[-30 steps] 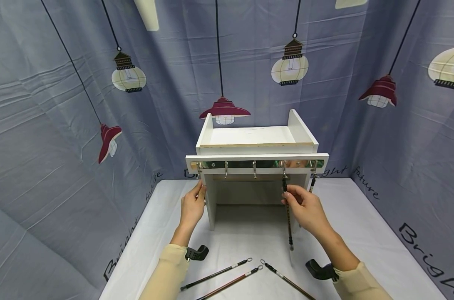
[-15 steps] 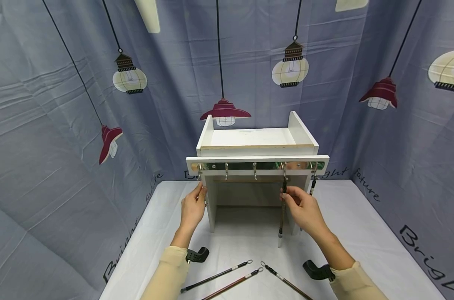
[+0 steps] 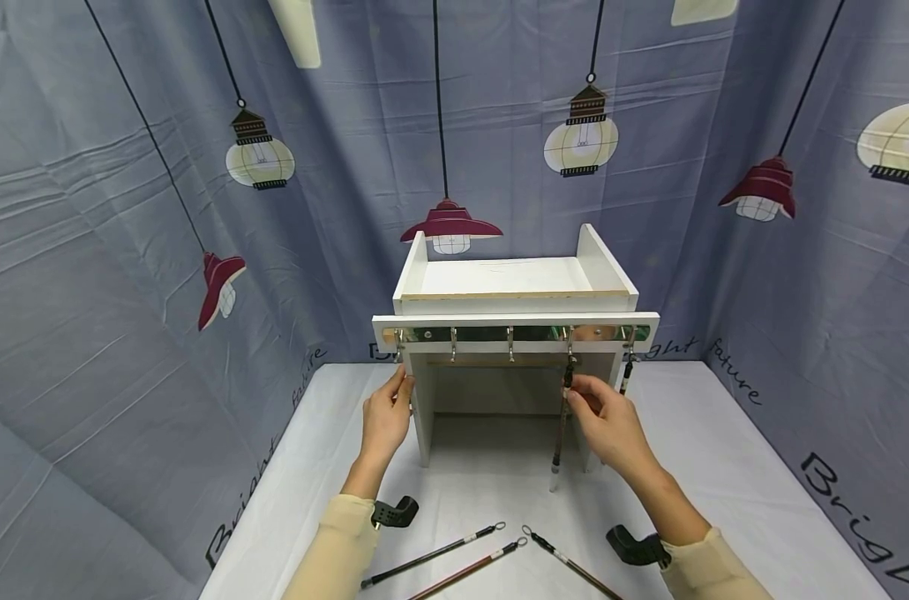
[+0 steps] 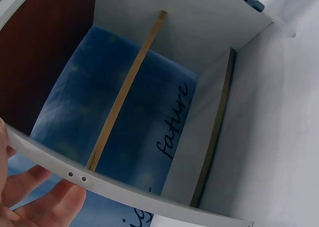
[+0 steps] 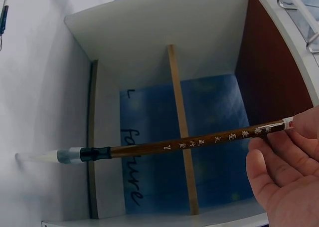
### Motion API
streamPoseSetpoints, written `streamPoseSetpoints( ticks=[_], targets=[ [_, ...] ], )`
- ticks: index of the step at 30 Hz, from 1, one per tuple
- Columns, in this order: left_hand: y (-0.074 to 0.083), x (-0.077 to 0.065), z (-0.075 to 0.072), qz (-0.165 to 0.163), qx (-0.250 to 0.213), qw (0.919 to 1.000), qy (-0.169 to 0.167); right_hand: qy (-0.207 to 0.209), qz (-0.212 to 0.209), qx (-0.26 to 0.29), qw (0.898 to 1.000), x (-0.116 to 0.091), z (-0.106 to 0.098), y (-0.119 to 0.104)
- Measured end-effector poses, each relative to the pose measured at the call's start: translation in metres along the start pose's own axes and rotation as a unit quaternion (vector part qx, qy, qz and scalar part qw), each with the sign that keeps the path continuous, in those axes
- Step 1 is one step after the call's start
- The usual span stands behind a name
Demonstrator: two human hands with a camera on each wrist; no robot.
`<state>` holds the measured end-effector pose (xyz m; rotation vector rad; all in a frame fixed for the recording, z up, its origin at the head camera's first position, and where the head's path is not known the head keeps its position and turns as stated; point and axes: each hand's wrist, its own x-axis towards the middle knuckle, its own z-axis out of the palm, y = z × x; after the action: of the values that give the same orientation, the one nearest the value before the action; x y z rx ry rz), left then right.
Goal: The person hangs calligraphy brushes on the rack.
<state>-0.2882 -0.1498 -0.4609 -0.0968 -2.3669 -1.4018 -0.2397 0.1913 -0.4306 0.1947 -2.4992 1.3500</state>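
A calligraphy brush (image 3: 560, 433) with a brown handle and white bristles hangs tip-down below the fourth hook from the left. My right hand (image 3: 611, 421) pinches it near its top, by the white band. In the right wrist view the brush (image 5: 199, 141) slants across the shelf opening, pale characters on its handle. My left hand (image 3: 386, 417) grips the front edge of the white shelf's (image 3: 514, 321) left side panel. In the left wrist view its fingers (image 4: 60, 199) lie against that panel. Another brush (image 3: 626, 375) hangs from the rightmost hook, partly behind my right hand.
Bare metal hooks (image 3: 510, 343) line the left and middle of the rail. Three brushes lie on the white tabletop in front: a dark one (image 3: 433, 553), a reddish one (image 3: 469, 570) and a brown one (image 3: 574, 567). A lamp-patterned curtain (image 3: 334, 250) surrounds the table.
The lower end of the held brush has swung left, and my right hand has shifted slightly with it. The left hand stays on the side panel.
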Motion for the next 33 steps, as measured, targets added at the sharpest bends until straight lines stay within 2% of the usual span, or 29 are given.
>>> streamPoseSetpoints(
  ticks=[9,14,20,24,33],
  targets=[
    [0.001,-0.001,0.001,0.010,-0.002,0.9999,0.006,0.048,-0.026,-0.042,0.998,-0.013,-0.004,-0.004],
    [0.000,-0.001,0.001,0.006,-0.004,1.0000,0.006,0.071,-0.058,-0.076,0.993,-0.026,-0.004,0.007],
    [-0.001,-0.002,0.000,0.004,-0.001,1.0000,0.000,0.037,-0.076,-0.103,0.991,-0.047,0.002,0.033],
    [-0.003,-0.003,0.001,0.002,0.000,1.0000,-0.001,0.013,-0.057,-0.117,0.991,-0.060,0.004,0.050],
    [-0.002,0.000,0.001,0.001,0.002,1.0000,0.002,-0.007,-0.036,-0.139,0.990,-0.085,0.009,0.078]
  ],
)
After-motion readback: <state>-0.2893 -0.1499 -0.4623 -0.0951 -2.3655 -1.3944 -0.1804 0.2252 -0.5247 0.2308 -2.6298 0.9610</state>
